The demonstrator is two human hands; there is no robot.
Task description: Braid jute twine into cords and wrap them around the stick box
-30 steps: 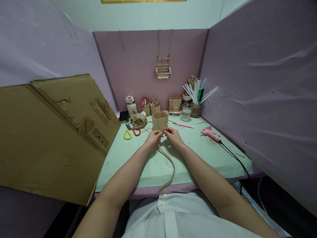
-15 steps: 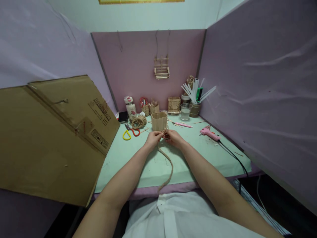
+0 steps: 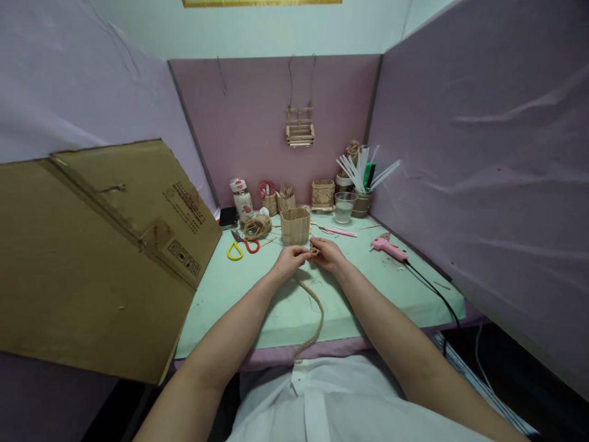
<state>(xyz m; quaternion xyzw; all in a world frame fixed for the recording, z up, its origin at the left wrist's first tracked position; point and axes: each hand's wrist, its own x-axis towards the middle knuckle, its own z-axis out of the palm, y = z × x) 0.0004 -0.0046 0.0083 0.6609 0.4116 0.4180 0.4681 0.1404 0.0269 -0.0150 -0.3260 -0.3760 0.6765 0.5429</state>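
Note:
A braided jute cord (image 3: 318, 307) runs from between my hands down over the table's front edge, its lower end near my lap. My left hand (image 3: 289, 260) pinches the cord near its upper end. Close beside it, my right hand (image 3: 326, 253) is closed on the same end, where a small loop shows between the fingers. Just beyond my hands stands an upright box of wooden sticks (image 3: 295, 227), apart from them. The fingertips partly hide how the cord end is folded.
Yellow-and-red scissors (image 3: 243, 247) and a twine bundle (image 3: 257, 227) lie left. A pink glue gun (image 3: 389, 247) with a black cable lies right, a pink craft knife (image 3: 339, 231) behind. A water cup (image 3: 344, 209) stands at the back. A cardboard sheet (image 3: 105, 264) leans at left.
Both hands have shifted slightly right and drawn away from the stick box. A loop of cord now shows between the fingers, and the loose strands there are less visible.

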